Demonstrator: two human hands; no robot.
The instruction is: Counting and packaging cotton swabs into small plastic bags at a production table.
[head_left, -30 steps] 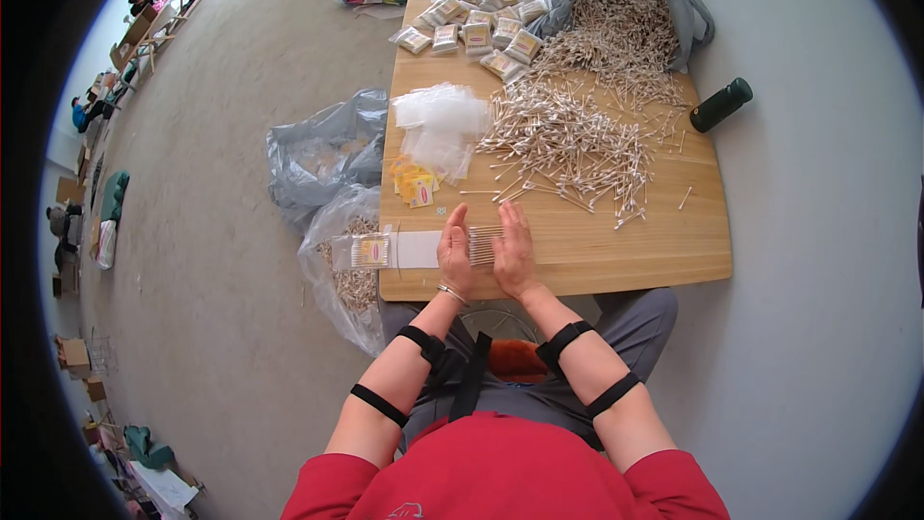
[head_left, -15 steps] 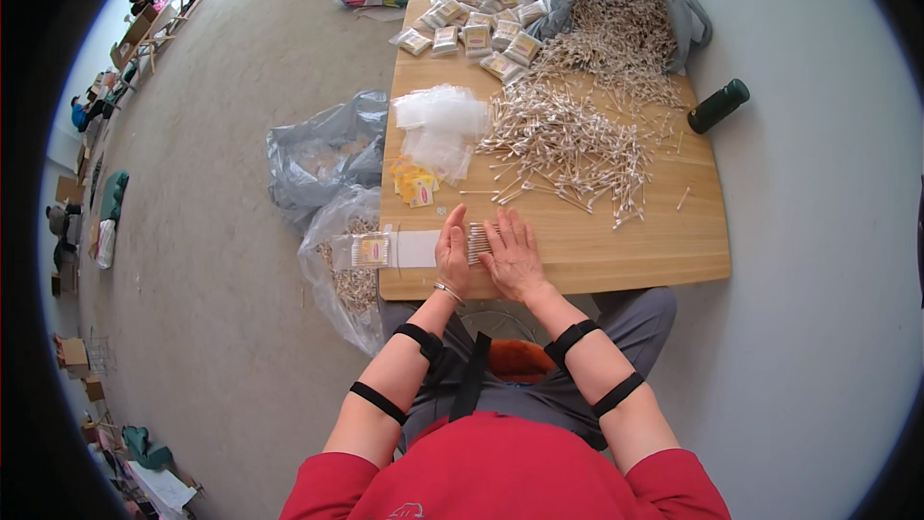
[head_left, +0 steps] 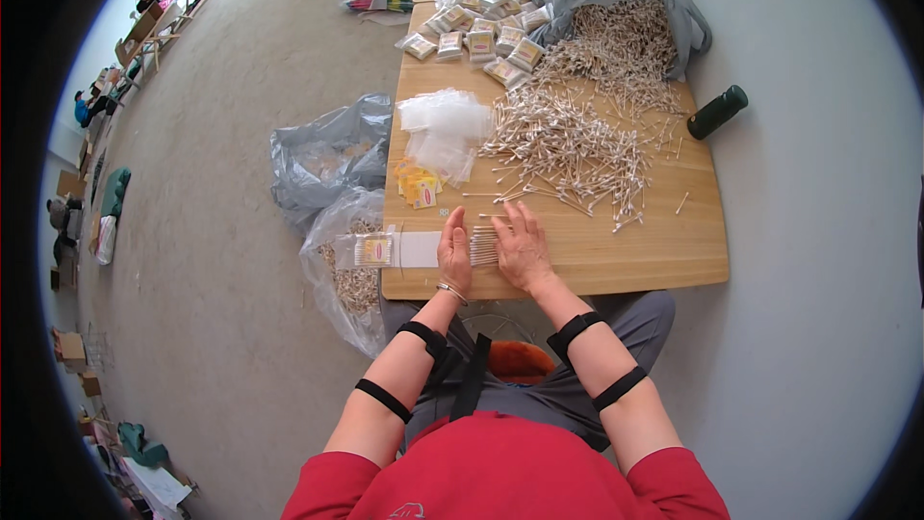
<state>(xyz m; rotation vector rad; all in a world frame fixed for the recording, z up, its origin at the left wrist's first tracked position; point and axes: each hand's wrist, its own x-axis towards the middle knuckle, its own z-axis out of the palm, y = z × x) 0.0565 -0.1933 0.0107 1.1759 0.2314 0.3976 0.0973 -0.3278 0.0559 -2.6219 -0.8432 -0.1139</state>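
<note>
A row of cotton swabs (head_left: 484, 247) lies side by side on the table between my two hands. My left hand (head_left: 454, 252) stands on its edge against the row's left end, fingers stretched out. At the row's right end rests my right hand (head_left: 523, 252), palm down, its fingers apart and slightly bent; its fingertips are close to a loose swab above the row. Left of my left hand is a pale flat strip (head_left: 418, 249), partly hidden by that hand. A clear bag of swabs with a yellow card (head_left: 373, 250) lies at the strip's far left end.
Beyond my hands spreads a big heap of loose swabs (head_left: 568, 144), spilling from a grey plastic bag (head_left: 688, 14). Clear empty bags (head_left: 443, 120), yellow cards (head_left: 420, 185) and filled packs (head_left: 481, 43) lie to its left. A dark green bottle (head_left: 717, 113) is at the right edge.
My right hand has shifted slightly to the right and its fingers have bent more, uncovering more of the swab row. My left hand stays nearly in place.
</note>
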